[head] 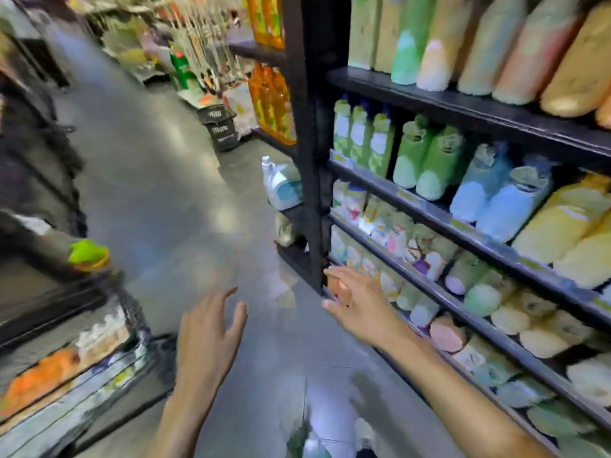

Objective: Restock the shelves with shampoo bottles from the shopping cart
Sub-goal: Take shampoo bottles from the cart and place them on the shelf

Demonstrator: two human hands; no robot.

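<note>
Left grip (208, 328) hangs at 6 o'clock over the floor (172, 193), fingers spread, holding nothing; right grip (357, 305) is spread too, empty, at a low shelf's edge; shampoo bottles (443, 160) fill the shelves (463, 104) at 3 o'clock; shopping cart (132, 319) at 8 o'clock.

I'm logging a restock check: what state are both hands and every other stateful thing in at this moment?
left hand: open, empty, over the floor.
right hand: open, fingers spread, at the low shelf's left end; contact unclear.
shelves: stocked with bottles.
shopping cart: at the left, goods inside; blurred.
white jug: upright on the end rack.
black baskets: stacked on the floor.
</note>
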